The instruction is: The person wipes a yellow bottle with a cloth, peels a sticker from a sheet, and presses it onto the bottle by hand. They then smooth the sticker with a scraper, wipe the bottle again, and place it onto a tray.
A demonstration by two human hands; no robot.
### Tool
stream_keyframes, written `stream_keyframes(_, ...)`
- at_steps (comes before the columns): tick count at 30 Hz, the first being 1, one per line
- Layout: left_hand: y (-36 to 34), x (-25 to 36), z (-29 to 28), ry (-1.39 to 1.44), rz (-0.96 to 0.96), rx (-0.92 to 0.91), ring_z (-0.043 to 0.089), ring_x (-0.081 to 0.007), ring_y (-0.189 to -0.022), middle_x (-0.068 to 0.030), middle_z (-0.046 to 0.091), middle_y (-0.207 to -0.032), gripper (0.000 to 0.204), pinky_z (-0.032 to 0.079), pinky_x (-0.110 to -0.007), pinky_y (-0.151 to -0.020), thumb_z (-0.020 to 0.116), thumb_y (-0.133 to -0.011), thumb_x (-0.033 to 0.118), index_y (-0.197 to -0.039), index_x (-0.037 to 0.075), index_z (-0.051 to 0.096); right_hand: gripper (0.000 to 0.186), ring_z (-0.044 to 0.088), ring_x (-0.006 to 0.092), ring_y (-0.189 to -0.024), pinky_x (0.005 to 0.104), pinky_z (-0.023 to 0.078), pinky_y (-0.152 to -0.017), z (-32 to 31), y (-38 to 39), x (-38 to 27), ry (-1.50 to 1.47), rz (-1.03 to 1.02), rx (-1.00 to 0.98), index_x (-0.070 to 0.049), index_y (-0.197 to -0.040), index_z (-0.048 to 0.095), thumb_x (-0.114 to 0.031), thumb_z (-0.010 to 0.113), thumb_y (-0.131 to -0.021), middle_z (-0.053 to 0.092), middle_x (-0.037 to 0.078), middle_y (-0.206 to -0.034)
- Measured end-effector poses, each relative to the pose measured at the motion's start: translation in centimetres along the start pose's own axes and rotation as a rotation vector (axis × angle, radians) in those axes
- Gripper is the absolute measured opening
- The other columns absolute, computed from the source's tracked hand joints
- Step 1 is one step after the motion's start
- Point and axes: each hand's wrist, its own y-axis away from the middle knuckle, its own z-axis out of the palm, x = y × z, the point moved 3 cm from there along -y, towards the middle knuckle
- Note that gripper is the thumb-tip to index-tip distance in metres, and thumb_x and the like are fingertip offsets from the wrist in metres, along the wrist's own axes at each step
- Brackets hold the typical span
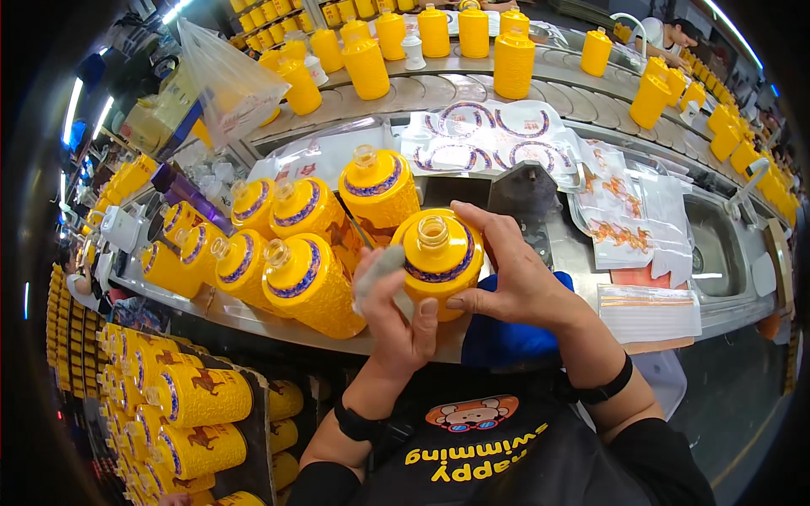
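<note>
Right hand (525, 278) clamped on yellow bottle (442, 263)

Right fingers and thumb spread wide, gripping the bottle's right side, near the front edge of the table (439, 341). Left hand (395, 327): fingers curled, grey covering (380, 277) at the bottle's left side; cannot tell whether they pinch anything. More banded bottles (314, 295) stand just left.

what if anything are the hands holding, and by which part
The right hand holds a yellow bottle by its side, between thumb and fingers. Whether the left hand grips anything cannot be told.
</note>
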Motion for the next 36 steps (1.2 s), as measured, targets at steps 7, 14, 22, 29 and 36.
stream_keyframes(7,0.6,2.7,-0.6,-0.562,0.380,-0.068,0.043,-0.0288,-0.112,-0.0122,0.052,-0.106,0.020,0.027,-0.055,-0.108,0.063,-0.087,0.021,-0.106,0.018,0.056,0.091,0.047,0.0185,-0.123,0.0330,0.041,-0.103,0.6,0.3,0.7,-0.279,0.156,-0.021,-0.004,-0.142,0.032,-0.018,0.086,-0.070,0.045,0.010,-0.132)
stream_keyframes(14,-0.5,3.4,1.3,-0.567,0.378,-0.142,0.045,-0.0264,-0.105,-0.0102,0.048,-0.107,0.017,0.034,-0.049,-0.103,0.067,-0.081,0.020,-0.098,0.020,0.065,0.084,0.048,0.0334,-0.116,0.0381,0.042,-0.098,1.5,0.7,1.8,-0.348,0.098,0.093,-0.001,-0.135,0.038,-0.026,0.085,-0.069,0.047,0.019,-0.124)
stream_keyframes(22,-0.1,3.5,-1.2,-0.470,0.194,-0.032,0.045,-0.0274,-0.101,-0.0089,0.055,-0.098,0.021,0.036,-0.050,-0.100,0.066,-0.084,0.009,-0.104,0.011,0.057,0.083,0.049,0.0330,-0.114,0.0373,0.043,-0.096,1.4,0.7,0.6,-0.247,0.076,0.114,-0.001,-0.134,0.039,-0.021,0.085,-0.068,0.049,0.018,-0.122)
stream_keyframes(29,-0.2,3.6,0.3,-0.430,0.295,-0.088,0.046,-0.0286,-0.105,-0.0130,0.052,-0.104,0.023,0.040,-0.048,-0.097,0.066,-0.085,0.015,-0.106,0.012,0.058,0.084,0.049,0.0335,-0.113,0.0387,0.041,-0.097,1.6,0.8,0.6,-0.272,0.108,0.144,0.000,-0.133,0.040,-0.022,0.084,-0.065,0.050,0.019,-0.120)
stream_keyframes(36,-0.1,3.3,-1.2,-0.294,0.014,-0.013,0.044,-0.0361,-0.109,-0.0187,0.054,-0.112,0.038,0.035,-0.046,-0.099,0.058,-0.093,0.023,-0.120,-0.001,0.047,0.093,0.049,0.0173,-0.120,0.0295,0.046,-0.097,1.3,1.1,-0.2,-0.113,0.140,0.092,-0.002,-0.137,0.034,-0.021,0.089,-0.064,0.045,0.010,-0.133)
